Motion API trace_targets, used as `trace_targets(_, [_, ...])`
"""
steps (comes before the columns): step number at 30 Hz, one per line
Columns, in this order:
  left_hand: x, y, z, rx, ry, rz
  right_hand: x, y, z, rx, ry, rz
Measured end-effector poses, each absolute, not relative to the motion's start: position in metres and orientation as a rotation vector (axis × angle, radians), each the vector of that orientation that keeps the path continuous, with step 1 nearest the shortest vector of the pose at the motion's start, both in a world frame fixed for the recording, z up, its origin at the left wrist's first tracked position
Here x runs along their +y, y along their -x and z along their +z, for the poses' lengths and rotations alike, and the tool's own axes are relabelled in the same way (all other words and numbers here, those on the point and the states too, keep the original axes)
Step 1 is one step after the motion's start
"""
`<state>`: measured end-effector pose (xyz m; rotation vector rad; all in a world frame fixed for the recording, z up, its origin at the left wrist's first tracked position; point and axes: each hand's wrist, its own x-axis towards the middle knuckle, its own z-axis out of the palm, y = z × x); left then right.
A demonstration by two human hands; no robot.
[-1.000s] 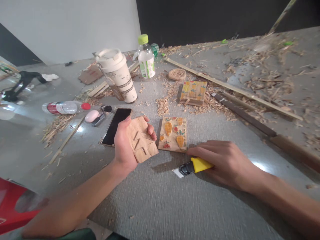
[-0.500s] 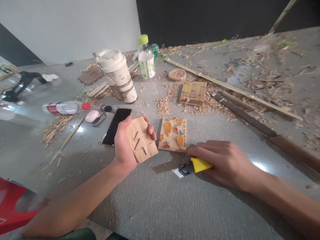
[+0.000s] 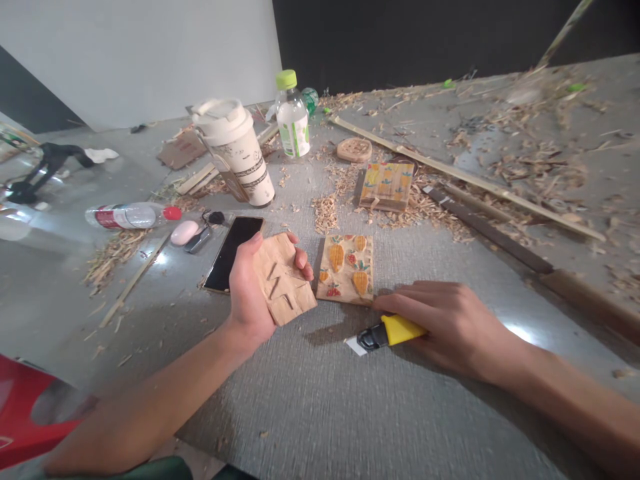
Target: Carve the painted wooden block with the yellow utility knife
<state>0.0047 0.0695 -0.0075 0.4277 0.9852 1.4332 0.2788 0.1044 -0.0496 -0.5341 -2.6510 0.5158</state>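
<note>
My left hand (image 3: 250, 293) is closed round a small square wooden block (image 3: 283, 283), whose upper face, turned towards me, has several short carved cuts. In my right hand (image 3: 450, 327) is a yellow and black utility knife (image 3: 397, 330), its short blade pointing left just above or on the grey surface; I cannot tell which. Between the hands, slightly farther off, lies a wooden tile (image 3: 346, 270) carved with orange and red fruit shapes. My right fingertips are close to its lower right corner. A black phone (image 3: 233, 257) lies partly behind my left hand.
A lidded paper cup (image 3: 237, 153) and a green-capped bottle (image 3: 293, 120) stand at the back. Another painted block (image 3: 387, 187) lies among wood shavings (image 3: 326, 213). Long bamboo strips (image 3: 480, 177) and a wooden-handled file (image 3: 493, 233) stretch along the right. A red-capped bottle (image 3: 133, 216) lies left.
</note>
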Motion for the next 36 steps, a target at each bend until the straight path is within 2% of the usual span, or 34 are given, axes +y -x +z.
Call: trace_targets(36, [0.0712, -0.0018, -0.0130, 0.970, -0.429, 1.424, 0.1044, -0.2786, -0.0496, -2.651, 0.546, 0.506])
